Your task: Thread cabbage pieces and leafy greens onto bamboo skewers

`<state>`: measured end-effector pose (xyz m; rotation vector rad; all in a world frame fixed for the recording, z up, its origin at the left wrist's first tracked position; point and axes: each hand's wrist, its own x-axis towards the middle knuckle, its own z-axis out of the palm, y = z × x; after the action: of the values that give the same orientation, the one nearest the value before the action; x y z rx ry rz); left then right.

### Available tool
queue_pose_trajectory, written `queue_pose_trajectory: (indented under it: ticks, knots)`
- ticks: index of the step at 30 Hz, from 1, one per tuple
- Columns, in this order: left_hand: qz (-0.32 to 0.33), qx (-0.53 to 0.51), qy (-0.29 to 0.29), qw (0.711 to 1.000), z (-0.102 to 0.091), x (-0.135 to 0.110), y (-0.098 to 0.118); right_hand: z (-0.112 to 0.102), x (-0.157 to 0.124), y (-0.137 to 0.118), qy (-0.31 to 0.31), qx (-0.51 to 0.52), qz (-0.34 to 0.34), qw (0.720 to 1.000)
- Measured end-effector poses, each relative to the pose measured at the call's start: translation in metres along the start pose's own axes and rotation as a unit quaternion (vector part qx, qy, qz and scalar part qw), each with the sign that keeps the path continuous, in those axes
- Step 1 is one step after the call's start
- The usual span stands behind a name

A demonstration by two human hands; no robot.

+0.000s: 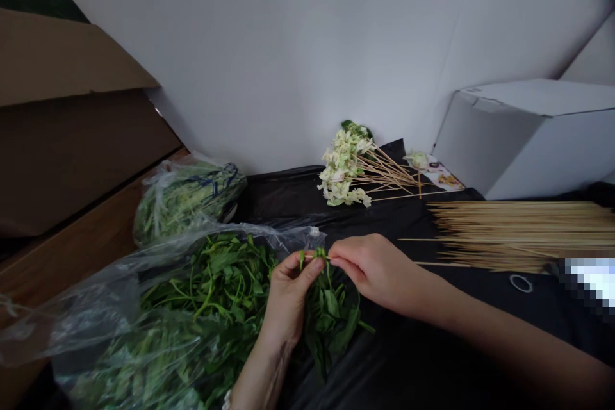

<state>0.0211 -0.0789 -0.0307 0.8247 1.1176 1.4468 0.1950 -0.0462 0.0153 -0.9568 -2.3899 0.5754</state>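
Note:
My left hand (288, 298) pinches a small bunch of green leafy stems (314, 255) at their folded top, with the leaves (331, 317) hanging below. My right hand (372, 269) is closed in a pinch on a thin bamboo skewer (328, 258) whose tip meets the greens between the two hands. Both hands hover over a black plastic sheet (398, 359). Just left of them lies an open clear plastic bag of loose greens (211, 288).
A pile of bare bamboo skewers (523, 230) lies at the right, with a rubber band (521, 282) near it. Several skewers loaded with pale vegetables (346, 170) rest by the wall. A second bag of greens (187, 195), cardboard boxes (72, 122) and a white box (533, 134) surround the area.

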Motion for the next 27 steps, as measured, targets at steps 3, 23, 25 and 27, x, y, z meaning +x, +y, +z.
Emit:
queue_pose_trajectory:
  ticks: [3, 23, 25, 27]
  knots:
    - [-0.002, -0.003, -0.014, 1.0, 0.001, -0.002, 0.0, 0.0, 0.001, 0.0, -0.001, -0.011, -0.014, 1.0]
    - [0.112, 0.077, 0.046, 0.99, 0.003, -0.002, -0.001, -0.034, 0.003, 0.015, 0.156, -0.064, 0.038, 0.985]
    - [0.19, 0.194, 0.044, 0.961, 0.004, -0.005, -0.004, -0.05, 0.001, 0.022, 0.244, -0.108, 0.06, 0.962]
    - [0.251, 0.33, -0.006, 0.91, 0.006, -0.009, -0.009, -0.061, 0.0, 0.027, 0.294, -0.135, 0.072, 0.944]
